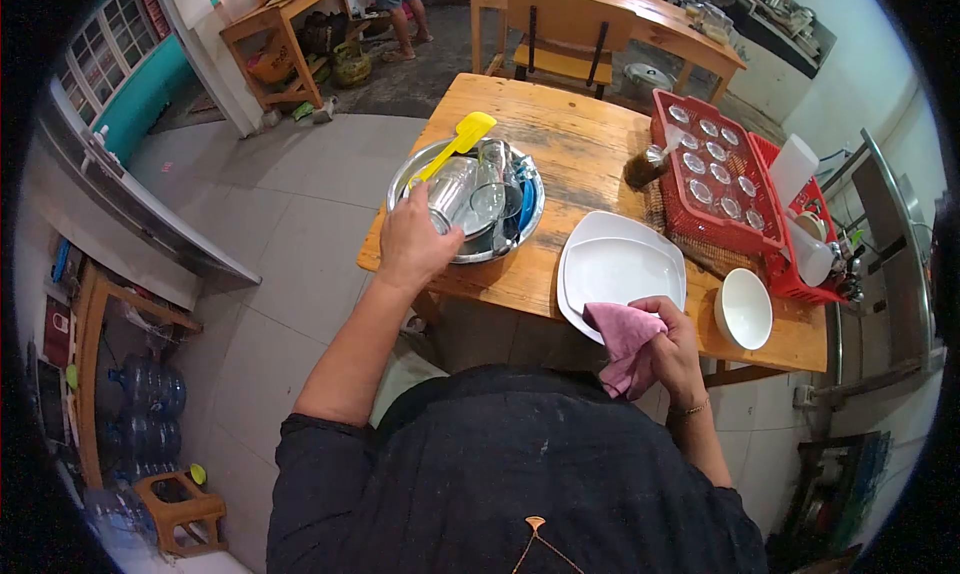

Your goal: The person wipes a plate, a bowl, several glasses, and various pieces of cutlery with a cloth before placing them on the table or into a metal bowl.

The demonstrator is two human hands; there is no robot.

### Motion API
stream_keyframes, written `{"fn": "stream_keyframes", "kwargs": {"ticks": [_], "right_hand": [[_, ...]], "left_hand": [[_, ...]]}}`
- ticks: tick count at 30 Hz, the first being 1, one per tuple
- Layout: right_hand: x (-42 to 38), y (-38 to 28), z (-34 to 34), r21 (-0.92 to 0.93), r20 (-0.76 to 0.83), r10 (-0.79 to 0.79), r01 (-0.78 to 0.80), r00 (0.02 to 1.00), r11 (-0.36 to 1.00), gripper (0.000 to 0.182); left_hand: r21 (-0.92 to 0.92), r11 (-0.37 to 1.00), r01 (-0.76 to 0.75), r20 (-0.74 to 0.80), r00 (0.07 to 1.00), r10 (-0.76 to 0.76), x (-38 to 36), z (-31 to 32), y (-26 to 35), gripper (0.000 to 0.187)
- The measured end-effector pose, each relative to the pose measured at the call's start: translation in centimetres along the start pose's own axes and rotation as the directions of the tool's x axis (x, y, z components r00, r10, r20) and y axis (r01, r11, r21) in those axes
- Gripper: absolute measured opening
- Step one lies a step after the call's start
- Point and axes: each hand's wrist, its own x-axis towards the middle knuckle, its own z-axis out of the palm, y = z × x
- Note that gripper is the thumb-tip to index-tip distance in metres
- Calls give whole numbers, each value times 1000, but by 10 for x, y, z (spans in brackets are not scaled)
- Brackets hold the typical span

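A round metal basin [540, 196] on the wooden table holds glasses, a metal cup [452, 189], something blue and a yellow spatula [455, 146]. At its near left rim is my left hand [412, 236], fingers apart and touching the things inside; whether it grips one is unclear. My right hand [678, 349] is closed on a pink cloth [625, 344] beside the near edge of the stacked white plates [620, 269]. To the right of the plates stands a white bowl [744, 309].
A red crate [715, 174] of upturned glasses stands at the table's right, with a dark jar [645, 167] beside it. Behind it, a red rack [800, 236] holds dishes and cutlery. A chair [565, 44] is beyond the table; a person [396, 9] stands far back.
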Motion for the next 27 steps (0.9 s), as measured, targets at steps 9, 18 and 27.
{"fn": "stream_keyframes", "kwargs": {"ticks": [9,18,27], "right_hand": [[-1,12,-1,25,-2,-16,16,1000,1000,28],[11,-1,-4,521,117,303,-319,946,792,34],[33,5,10,783,170,223,-269,960,561,35]], "left_hand": [[-27,999,-44,70,997,46,22,-56,8,51],[-488,868,91,181,984,-1,31,-115,-6,45],[-975,-1,220,220,975,32,3,-73,-50,46]]}}
